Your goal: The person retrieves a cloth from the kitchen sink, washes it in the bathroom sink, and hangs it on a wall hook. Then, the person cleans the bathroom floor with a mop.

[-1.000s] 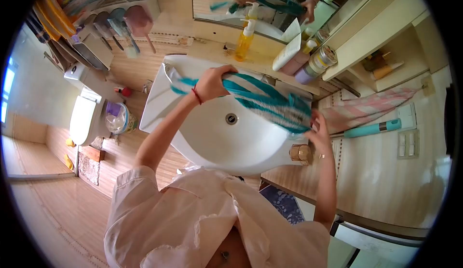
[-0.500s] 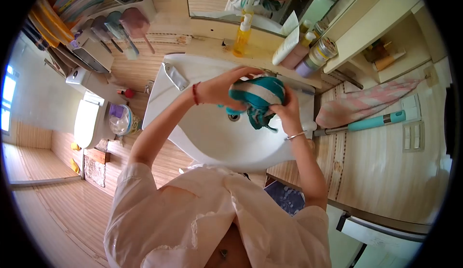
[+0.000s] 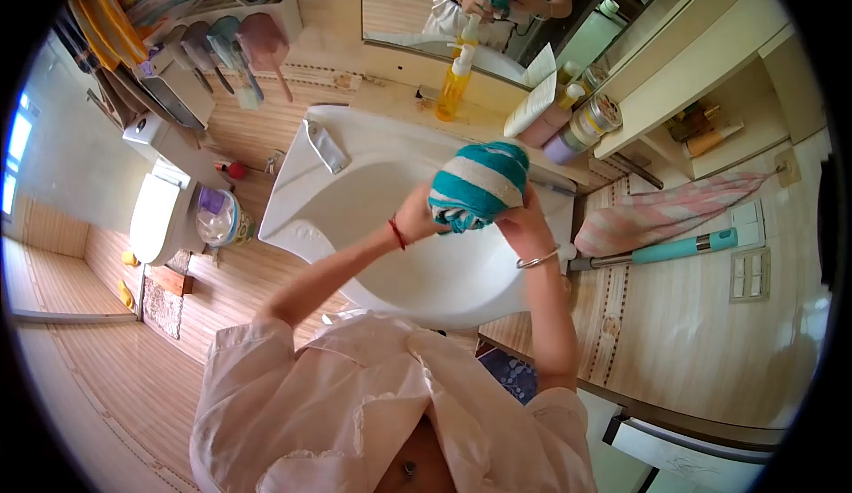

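Over the sink, both hands hold a teal-and-white striped cloth (image 3: 479,182), bunched into a rounded bundle with its gathered end toward me. My left hand (image 3: 419,213), with a red band at the wrist, closes on the bundle's left side; most of its fingers are hidden behind the fabric. On the opposite side my right hand (image 3: 525,227), wearing a silver bangle, grips the lower right of the cloth. Whether anything is inside the bundle cannot be seen. The white sink (image 3: 417,276) lies below, and the mirror (image 3: 417,5) reflects the striped bundle.
A squeezed tube (image 3: 327,147) lies on the sink's left corner. Behind the sink stand a yellow pump bottle (image 3: 453,89) and several toiletries. To the right hang a pink-striped towel (image 3: 666,205) and a teal-handled appliance (image 3: 688,244). A toilet (image 3: 164,213) and a small bin (image 3: 222,220) are left.
The loose, dangling ends of the cloth are now gathered into a tighter, rounder bundle. My left hand has moved from the cloth's upper left down to its lower left side.
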The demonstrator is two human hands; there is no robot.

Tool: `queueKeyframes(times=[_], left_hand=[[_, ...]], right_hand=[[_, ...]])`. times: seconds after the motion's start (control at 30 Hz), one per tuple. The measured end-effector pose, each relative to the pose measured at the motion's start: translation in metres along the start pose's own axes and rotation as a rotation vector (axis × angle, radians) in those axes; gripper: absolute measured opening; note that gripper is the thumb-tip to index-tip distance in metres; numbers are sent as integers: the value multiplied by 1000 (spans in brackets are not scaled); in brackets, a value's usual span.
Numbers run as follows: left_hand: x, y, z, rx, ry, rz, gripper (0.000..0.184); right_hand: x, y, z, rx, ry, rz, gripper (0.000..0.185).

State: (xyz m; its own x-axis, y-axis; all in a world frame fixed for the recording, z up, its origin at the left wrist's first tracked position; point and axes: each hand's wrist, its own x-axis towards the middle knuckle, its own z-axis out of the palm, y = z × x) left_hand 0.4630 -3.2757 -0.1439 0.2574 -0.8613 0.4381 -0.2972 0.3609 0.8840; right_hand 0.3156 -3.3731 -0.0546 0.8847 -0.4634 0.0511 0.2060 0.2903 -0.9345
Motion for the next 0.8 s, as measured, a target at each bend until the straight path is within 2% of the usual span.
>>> queueKeyframes(times=[0.03, 0.07, 0.1, 0.13, 0.17, 0.23, 0.27, 0.33, 0.37, 0.4, 0.5, 0.57, 0.63, 0.67, 0.7, 0.77, 0.8], left_hand=[[7, 6, -11, 104, -10, 30, 56], [23, 39, -23, 176, 19, 159, 47], [34, 45, -31, 297, 7, 179, 36], [44, 59, -37, 359, -28, 217, 32], [52, 73, -40, 421, -65, 254, 28], [65, 90, -40, 542, -122, 438, 26], [72, 98, -41, 591, -179, 561, 29], [77, 108, -43, 625, -293, 663, 29], [78, 109, -43, 642, -350, 706, 30], [79, 92, -41, 695, -333, 824, 30], [85, 88, -58, 891, -437, 898, 30], [83, 74, -66, 975, -517, 890, 32], [77, 69, -72, 1074, -662, 881, 32], [71, 54, -69, 1137, -663, 928, 34], [67, 38, -68, 1169, -661, 834, 33], [55, 14, -64, 1214, -656, 635, 32], [51, 4, -60, 1132, -623, 444, 32]], right_hand=[[-5, -7, -4, 235, -48, 32, 49], [-11, -14, -7, 470, -95, 62, 49], [-12, -11, -10, 603, -81, 72, 49], [-14, -8, -13, 736, -66, 80, 50], [-12, 19, -26, 770, 14, 67, 51], [-11, 77, -44, 587, -15, 108, 55], [-9, 69, -10, 1044, -211, 221, 63], [-11, 83, -9, 1341, -178, 643, 86], [-13, 66, 9, 1319, -421, 656, 86], [-14, 55, 14, 1339, -532, 690, 88], [-6, 59, 17, 1472, -805, 682, 93], [-13, 39, 12, 785, -661, 548, 92], [-1, 22, 18, -244, -310, 625, 78], [5, 30, 15, -426, -305, 554, 62], [13, 43, 8, -637, -275, 512, 62], [22, 92, -19, -822, -154, 328, 58], [23, 100, -20, -837, -71, 278, 57]])
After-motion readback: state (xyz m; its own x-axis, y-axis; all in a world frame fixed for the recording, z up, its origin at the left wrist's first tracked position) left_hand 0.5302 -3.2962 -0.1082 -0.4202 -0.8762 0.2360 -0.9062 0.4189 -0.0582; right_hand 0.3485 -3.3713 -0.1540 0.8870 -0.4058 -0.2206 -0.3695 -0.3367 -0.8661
